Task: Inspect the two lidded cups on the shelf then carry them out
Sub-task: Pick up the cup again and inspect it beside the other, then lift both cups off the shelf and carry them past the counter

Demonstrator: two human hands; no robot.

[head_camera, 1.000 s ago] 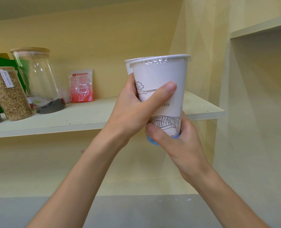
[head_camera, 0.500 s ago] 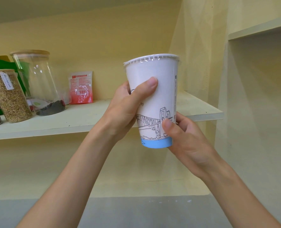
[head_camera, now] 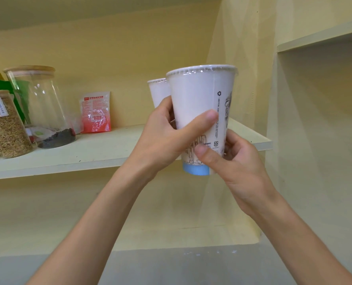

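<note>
A white paper cup (head_camera: 199,99) with a clear film lid, black line drawings and a blue base is held up in front of the shelf (head_camera: 101,153). My left hand (head_camera: 162,138) wraps its side, thumb across the front. At the cup's lower right, my right hand (head_camera: 232,159) grips near the base. A second lidded white cup (head_camera: 158,91) shows behind and to the left, mostly hidden by the first cup and my left hand; whether it stands on the shelf cannot be seen.
On the shelf at left stand a glass jar of grain (head_camera: 4,124), a taller glass jar with a wooden lid (head_camera: 41,108) and a red packet (head_camera: 95,114) against the yellow wall. Another shelf (head_camera: 321,36) sits upper right. Grey floor (head_camera: 171,266) lies below.
The held cup has been turned in my hands, so the printed seam text faces me. It shifted right, uncovering the second cup behind, and my right thumb moved onto its front.
</note>
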